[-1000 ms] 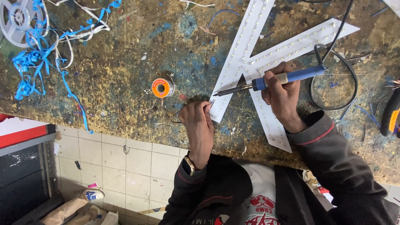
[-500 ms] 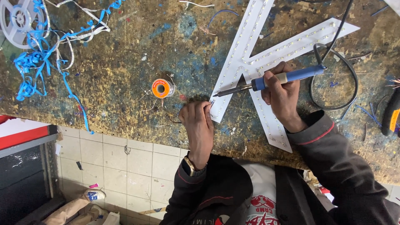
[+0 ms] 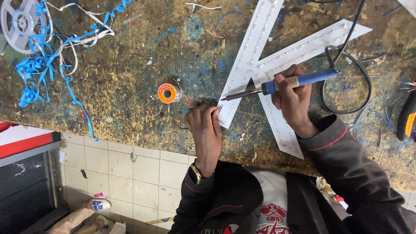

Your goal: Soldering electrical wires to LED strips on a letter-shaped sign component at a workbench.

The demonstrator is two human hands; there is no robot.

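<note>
Right hand (image 3: 294, 100) grips blue-handled soldering iron (image 3: 281, 84) over white LED letter panel (image 3: 268, 73), tip at panel's left edge. Left hand (image 3: 207, 130) closed, fingertips pinching at that edge. Solder spool (image 3: 167, 93) sits left of panel; bare bench (image 3: 130, 65) around it.

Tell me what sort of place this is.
Probably a sign-making or electronics workshop: a soldering iron in the right hand, a white letter-shaped LED panel, and a paint-stained workbench.
</note>
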